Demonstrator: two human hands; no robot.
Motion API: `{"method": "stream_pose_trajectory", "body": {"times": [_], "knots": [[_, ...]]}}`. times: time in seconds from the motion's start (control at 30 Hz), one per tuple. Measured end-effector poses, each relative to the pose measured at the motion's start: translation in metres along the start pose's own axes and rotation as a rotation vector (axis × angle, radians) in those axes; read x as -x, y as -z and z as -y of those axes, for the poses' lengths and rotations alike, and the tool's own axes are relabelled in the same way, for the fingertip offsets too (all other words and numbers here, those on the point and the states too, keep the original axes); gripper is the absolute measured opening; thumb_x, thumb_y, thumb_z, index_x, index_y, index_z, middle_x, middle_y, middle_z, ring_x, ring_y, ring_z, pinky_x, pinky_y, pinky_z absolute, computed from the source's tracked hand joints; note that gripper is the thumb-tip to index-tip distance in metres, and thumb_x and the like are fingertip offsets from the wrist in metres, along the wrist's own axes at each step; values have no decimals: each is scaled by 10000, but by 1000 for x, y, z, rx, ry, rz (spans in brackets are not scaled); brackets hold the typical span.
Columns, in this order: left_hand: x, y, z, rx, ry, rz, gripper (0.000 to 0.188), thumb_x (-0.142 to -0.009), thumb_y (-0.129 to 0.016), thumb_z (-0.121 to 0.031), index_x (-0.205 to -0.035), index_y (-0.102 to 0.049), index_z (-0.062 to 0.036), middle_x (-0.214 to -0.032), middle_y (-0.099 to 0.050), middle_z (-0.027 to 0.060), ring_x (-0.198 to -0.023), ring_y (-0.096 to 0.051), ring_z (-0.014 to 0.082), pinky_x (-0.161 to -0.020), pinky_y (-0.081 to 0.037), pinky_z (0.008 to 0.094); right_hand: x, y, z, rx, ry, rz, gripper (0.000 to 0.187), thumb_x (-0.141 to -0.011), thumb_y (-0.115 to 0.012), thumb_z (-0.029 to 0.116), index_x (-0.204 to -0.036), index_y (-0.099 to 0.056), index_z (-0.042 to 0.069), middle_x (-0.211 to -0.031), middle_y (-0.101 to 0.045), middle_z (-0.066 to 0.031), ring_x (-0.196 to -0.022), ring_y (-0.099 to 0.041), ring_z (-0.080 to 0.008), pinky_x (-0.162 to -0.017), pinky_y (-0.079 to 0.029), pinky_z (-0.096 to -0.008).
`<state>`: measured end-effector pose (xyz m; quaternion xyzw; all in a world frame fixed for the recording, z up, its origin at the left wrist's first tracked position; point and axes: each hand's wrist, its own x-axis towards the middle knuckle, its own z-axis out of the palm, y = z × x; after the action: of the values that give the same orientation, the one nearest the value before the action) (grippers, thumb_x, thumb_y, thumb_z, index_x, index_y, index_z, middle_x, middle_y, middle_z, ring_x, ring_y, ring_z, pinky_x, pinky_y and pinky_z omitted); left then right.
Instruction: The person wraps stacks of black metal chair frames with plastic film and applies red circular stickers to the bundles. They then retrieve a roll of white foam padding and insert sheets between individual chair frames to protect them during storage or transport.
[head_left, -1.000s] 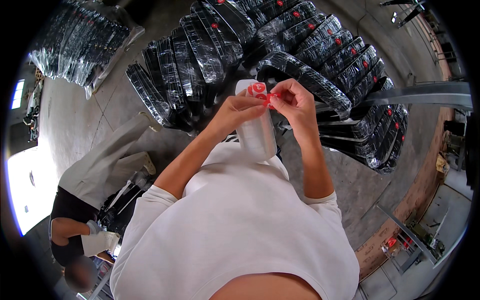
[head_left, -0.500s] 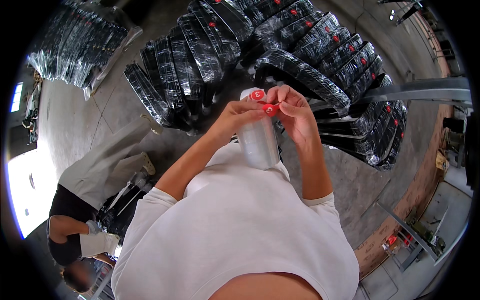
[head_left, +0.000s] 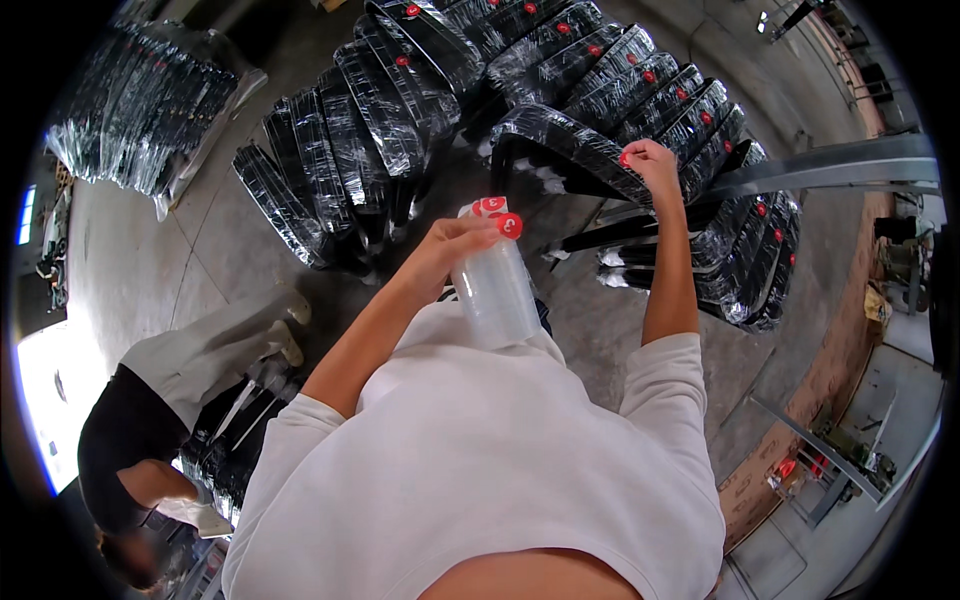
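My left hand (head_left: 440, 252) is closing thumb and fingers on a strip of round red stickers (head_left: 509, 226), a pale translucent roll (head_left: 496, 295) showing below. My right hand (head_left: 655, 170) is pinching one red sticker (head_left: 626, 160) at a curved black film-wrapped part (head_left: 560, 132). Around it, more wrapped parts (head_left: 345, 150) are standing; at left a co-worker (head_left: 120, 430) is bending.

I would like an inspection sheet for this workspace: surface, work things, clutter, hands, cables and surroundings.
Surface: grey floor, brighter at left.
Job's things: clear cylinder; red stickers; black wrapped parts in rows, several bearing red stickers.
Clutter: red items, lower right.
Hands: left hand holds the clear cylinder; right hand at a red sticker over a wrapped part, contact unclear.
Cables: nothing seen.
Surroundings: bending co-worker at left; metal beam at right.
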<state>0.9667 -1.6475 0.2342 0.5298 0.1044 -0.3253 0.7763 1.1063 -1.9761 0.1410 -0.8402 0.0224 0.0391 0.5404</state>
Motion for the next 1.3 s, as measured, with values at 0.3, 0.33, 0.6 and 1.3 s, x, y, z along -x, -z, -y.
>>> {"method": "stream_pose_trajectory", "body": {"times": [0.3, 0.33, 0.6, 1.3], "knots": [[5, 8, 5, -14, -39, -13, 265, -744, -637, -274, -876, -650, -44, -849, -598, 32, -775, -573, 115, -700, -458, 256, -8, -28, -1, 713, -36, -173, 412, -671, -671, 238, -1042, -522, 141, -987, -562, -152, -937, -530, -326, -780, -435, -403], [4, 9, 5, -17, -44, -13, 270, -741, -638, -277, -876, -651, -44, -851, -598, 32, -776, -572, 116, -698, -456, 255, -7, -28, 2, 853, -63, -243, 457, -673, -677, 274, -1073, -501, 143, -1045, -535, -169, -994, -499, -353, -808, -421, -426], [5, 14, 6, -17, -101, -42, 270, -750, -630, -253, -906, -652, -34, -872, -593, 21, -793, -557, 99, -718, -430, 248, 30, -51, 39, 460, 318, -431, 231, -788, -586, 218, -938, -576, 42, -914, -577, -108, -899, -537, -255, -801, -419, -342], [66, 118, -10, 130, -202, -461, 434, -778, -552, -185, -1169, -516, -2, -1081, -558, 94, -922, -540, 141, -829, -419, 268, -69, -259, 146, 77, 230, 350, 97, -699, -641, 79, -731, -577, 15, -660, -592, -78, -599, -574, -160, -588, -448, -267]]}}
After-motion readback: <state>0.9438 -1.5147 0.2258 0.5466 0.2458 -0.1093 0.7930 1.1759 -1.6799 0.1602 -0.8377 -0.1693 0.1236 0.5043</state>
